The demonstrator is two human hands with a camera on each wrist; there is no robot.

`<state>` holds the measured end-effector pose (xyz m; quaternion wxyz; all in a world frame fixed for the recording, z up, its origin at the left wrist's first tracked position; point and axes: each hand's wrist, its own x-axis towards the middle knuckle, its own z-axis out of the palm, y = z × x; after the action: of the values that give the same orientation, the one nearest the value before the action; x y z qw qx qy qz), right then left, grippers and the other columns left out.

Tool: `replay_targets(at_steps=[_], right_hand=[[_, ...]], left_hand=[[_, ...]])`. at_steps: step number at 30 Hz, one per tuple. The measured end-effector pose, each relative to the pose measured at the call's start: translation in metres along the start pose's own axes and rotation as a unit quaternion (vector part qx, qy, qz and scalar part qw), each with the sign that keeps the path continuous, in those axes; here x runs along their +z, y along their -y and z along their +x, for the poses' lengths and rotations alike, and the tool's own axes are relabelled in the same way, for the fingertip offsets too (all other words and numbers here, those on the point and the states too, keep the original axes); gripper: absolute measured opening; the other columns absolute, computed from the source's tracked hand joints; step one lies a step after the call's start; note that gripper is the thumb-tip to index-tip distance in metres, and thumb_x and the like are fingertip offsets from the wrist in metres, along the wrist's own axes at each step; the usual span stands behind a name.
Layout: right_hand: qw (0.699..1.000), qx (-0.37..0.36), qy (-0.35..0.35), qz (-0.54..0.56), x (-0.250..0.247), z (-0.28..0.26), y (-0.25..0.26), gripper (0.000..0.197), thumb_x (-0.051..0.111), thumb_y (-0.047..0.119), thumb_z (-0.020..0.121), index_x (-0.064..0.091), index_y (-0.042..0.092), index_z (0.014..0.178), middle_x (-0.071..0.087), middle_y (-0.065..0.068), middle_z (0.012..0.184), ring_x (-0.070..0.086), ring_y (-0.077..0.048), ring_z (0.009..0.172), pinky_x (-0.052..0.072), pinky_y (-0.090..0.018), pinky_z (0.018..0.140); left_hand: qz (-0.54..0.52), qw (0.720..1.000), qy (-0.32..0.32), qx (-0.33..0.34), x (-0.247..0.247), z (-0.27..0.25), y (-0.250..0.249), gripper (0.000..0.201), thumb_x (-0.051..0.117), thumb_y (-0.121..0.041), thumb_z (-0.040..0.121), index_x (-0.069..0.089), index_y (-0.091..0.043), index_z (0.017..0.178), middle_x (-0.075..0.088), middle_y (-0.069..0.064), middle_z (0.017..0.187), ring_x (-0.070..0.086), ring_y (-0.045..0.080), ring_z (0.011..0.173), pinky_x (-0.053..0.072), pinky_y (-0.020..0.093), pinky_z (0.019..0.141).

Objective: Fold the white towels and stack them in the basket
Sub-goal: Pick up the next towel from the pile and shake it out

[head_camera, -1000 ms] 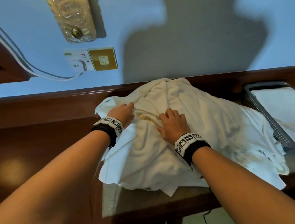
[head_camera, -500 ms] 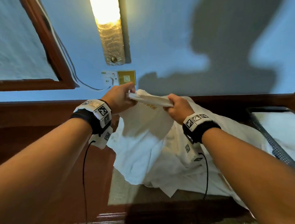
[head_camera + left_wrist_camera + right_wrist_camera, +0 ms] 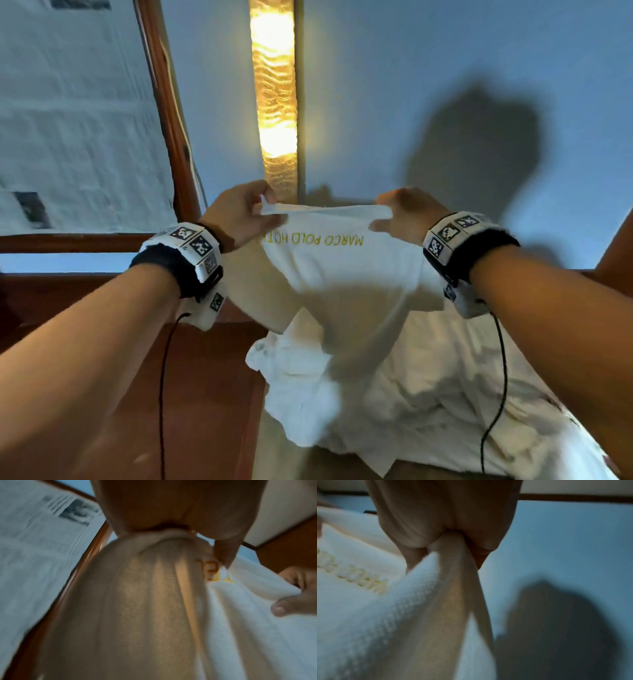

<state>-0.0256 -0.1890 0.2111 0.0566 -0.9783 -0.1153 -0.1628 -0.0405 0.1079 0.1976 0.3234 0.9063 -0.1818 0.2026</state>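
Blue wall, lit lamp (image 3: 274, 96) behind | my left hand (image 3: 239, 219) pinched the towel (image 3: 342, 274) top edge | right hand (image 3: 407, 216) gripped the other end | towel hung above the pile (image 3: 428, 394) on the worktop | risk: trailing hem snags pile, dragging it.

White towel (image 3: 346, 274) with yellow-green lettering, pale blue wall (image 3: 411, 85), reddish-brown wooden frame (image 3: 168, 113)

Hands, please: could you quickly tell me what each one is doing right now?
Left hand: pinches the top edge of the towel.
Right hand: pinches the same edge further along.
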Motion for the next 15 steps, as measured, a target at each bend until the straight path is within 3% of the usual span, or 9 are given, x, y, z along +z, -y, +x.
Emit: replay_targets(at_steps=[2, 5, 7, 9, 12, 15], right_hand=[[1.0, 0.019, 0.018, -0.003, 0.002, -0.006, 0.013, 0.042, 0.068, 0.043, 0.089, 0.066, 0.017, 0.121, 0.067, -0.013, 0.12, 0.06, -0.032, 0.114, 0.045, -0.035, 0.094], [0.997, 0.062, 0.002, 0.047, 0.012, -0.014, 0.028, 0.019, 0.071, 0.04, 0.087, 0.07, 0.021, 0.085, 0.068, -0.011, 0.091, 0.063, -0.031, 0.096, 0.045, -0.033, 0.079], [0.993, 0.101, -0.005, 0.066, 0.022, -0.021, 0.036, 0.03, 0.073, 0.037, 0.086, 0.058, 0.025, 0.064, 0.062, -0.005, 0.077, 0.063, -0.03, 0.088, 0.039, -0.03, 0.072], [0.987, 0.141, -0.036, 0.075, 0.029, -0.031, 0.05, 0.03, 0.074, 0.036, 0.085, 0.058, 0.024, 0.063, 0.063, -0.004, 0.076, 0.062, -0.028, 0.083, 0.037, -0.029, 0.069], [0.965, 0.201, -0.106, 0.128, 0.036, -0.041, 0.079, 0.021, 0.076, 0.035, 0.082, 0.069, 0.017, 0.076, 0.067, -0.008, 0.08, 0.062, -0.032, 0.082, 0.042, -0.031, 0.069], [0.92, 0.221, -0.199, 0.257, 0.035, -0.043, 0.129, 0.011, 0.071, 0.02, 0.083, 0.07, 0.01, 0.081, 0.065, -0.009, 0.074, 0.061, -0.029, 0.076, 0.042, -0.029, 0.064]], left_hand=[[0.065, 0.998, 0.009, 0.022, -0.026, -0.004, 0.01, 0.016, 0.072, -0.026, 0.09, 0.061, -0.024, 0.079, 0.053, -0.007, 0.06, 0.052, 0.013, 0.058, 0.037, 0.025, 0.057], [0.059, 0.998, -0.003, 0.028, -0.066, -0.009, 0.036, 0.026, 0.073, -0.021, 0.09, 0.06, -0.024, 0.068, 0.058, -0.007, 0.053, 0.059, 0.01, 0.051, 0.043, 0.027, 0.061], [0.052, 0.998, -0.017, 0.015, -0.101, -0.02, 0.063, 0.024, 0.074, -0.016, 0.088, 0.062, -0.02, 0.068, 0.058, -0.01, 0.048, 0.056, 0.004, 0.046, 0.044, 0.025, 0.058], [0.08, 0.996, -0.026, 0.002, -0.136, -0.036, 0.096, 0.017, 0.074, -0.014, 0.087, 0.066, -0.015, 0.073, 0.061, -0.008, 0.052, 0.055, 0.004, 0.051, 0.041, 0.018, 0.056], [0.107, 0.993, -0.038, -0.045, -0.173, -0.061, 0.145, 0.019, 0.077, -0.028, 0.081, 0.065, -0.015, 0.074, 0.065, 0.009, 0.067, 0.063, 0.029, 0.073, 0.045, 0.032, 0.066], [0.137, 0.986, -0.009, -0.095, -0.181, -0.079, 0.169, 0.031, 0.063, -0.047, 0.071, 0.065, -0.017, 0.076, 0.065, 0.008, 0.075, 0.061, 0.032, 0.079, 0.047, 0.038, 0.07]])
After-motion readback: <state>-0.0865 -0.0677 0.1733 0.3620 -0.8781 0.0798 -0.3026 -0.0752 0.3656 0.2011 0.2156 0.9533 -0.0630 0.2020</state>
